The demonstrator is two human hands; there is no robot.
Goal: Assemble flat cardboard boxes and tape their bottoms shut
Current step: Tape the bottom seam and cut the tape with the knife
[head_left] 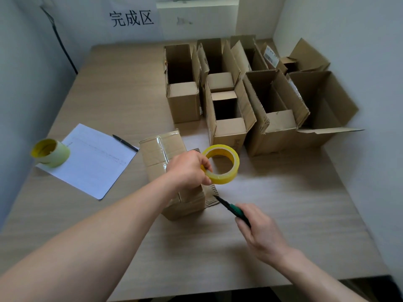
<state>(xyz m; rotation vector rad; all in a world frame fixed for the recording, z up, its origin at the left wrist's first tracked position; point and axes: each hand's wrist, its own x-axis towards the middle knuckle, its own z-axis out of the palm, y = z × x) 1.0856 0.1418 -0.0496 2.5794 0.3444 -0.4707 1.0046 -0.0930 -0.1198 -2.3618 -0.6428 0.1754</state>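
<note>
A wooden table (109, 88) stands in a white-walled corner, with open boxes (229, 118) grouped at its far right. An upturned box (161, 149), its bottom taped, sits near the middle. The left hand (187, 168) pinches a yellow tape roll (222, 163) just beside it. The right hand (259, 234) grips a green-handled cutter (231, 209), tip at the box's flap.

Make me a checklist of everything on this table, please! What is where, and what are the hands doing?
Surface: wooden table, light grain.
Job's things: taped box lying in front; tape roll; green-handled cutter pointing at the box; open boxes grouped at the back right.
Clutter: paper sheet, pen, second tape roll on the paper's corner.
Hands: left hand grips the tape roll; right hand holds the cutter.
Cables: black cable on the left wall.
Surroundings: white walls, wall sign.
</note>
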